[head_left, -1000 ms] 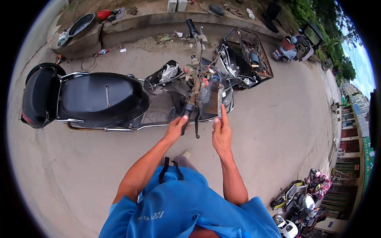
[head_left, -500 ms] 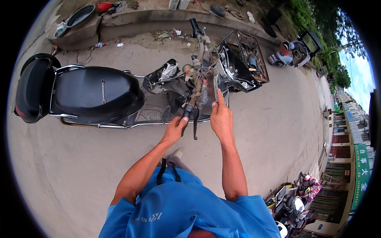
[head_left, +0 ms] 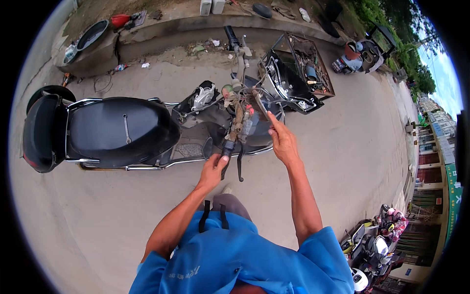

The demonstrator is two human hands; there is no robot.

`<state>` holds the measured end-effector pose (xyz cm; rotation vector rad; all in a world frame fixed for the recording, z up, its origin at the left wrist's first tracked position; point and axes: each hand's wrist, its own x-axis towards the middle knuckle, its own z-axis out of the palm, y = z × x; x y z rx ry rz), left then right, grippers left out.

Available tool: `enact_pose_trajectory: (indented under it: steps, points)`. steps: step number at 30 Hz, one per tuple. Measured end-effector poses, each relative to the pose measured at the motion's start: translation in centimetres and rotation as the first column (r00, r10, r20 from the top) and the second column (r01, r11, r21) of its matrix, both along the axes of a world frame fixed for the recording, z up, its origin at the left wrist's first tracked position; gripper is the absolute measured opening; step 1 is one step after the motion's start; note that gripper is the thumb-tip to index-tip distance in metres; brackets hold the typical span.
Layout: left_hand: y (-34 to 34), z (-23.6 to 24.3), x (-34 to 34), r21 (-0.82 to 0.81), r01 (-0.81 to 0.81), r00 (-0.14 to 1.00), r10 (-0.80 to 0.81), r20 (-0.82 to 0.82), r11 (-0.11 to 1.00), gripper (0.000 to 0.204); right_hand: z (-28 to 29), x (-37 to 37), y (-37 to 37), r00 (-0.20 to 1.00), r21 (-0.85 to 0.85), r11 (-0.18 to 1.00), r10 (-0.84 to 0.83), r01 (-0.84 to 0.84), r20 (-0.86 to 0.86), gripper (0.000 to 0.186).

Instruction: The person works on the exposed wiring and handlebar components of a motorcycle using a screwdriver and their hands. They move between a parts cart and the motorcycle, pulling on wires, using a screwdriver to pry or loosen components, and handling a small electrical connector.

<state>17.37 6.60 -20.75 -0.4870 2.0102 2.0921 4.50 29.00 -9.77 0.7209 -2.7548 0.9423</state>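
The left hand [head_left: 213, 171] is wrapped around the black handlebar grip [head_left: 227, 149] of the scooter [head_left: 169, 128], while at its two o'clock the right hand [head_left: 285, 143] is closed on a brush [head_left: 261, 104] pointing to eleven o'clock, with a wrench [head_left: 127, 129] on the seat [head_left: 100, 126] toward ten.

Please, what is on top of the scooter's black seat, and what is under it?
A metal wrench lies on top of the black seat. Low along its near side, a chrome rail shows; what is directly under cannot be seen, because the seat covers it.
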Motion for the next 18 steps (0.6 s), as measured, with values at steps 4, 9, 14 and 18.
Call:
enact_pose_trajectory:
  steps: [4,9,14,18]
  points:
    - [-0.6,0.3,0.4,-0.165,0.006,1.0,-0.006,0.002,0.986,0.045,-3.5,1.7,1.7,0.987,0.006,0.994,0.111,-0.113,0.12,0.057]
    - [-0.1,0.1,1.2,-0.042,-0.099,0.995,0.1,0.01,0.994,0.041,-5.0,2.8,7.6,0.975,-0.17,0.975,0.168,-0.143,0.142,0.057]
    - [-0.5,0.8,0.9,-0.191,-0.041,0.999,0.043,0.002,0.981,0.043,-3.7,-3.3,1.1,0.96,-0.321,0.915,0.275,-0.242,0.059,0.056]
    - [-0.1,2.0,1.6,-0.21,-0.142,0.986,0.156,0.054,0.967,0.042,-7.0,-1.1,1.9,0.95,-0.306,0.925,0.279,-0.226,0.141,0.055]
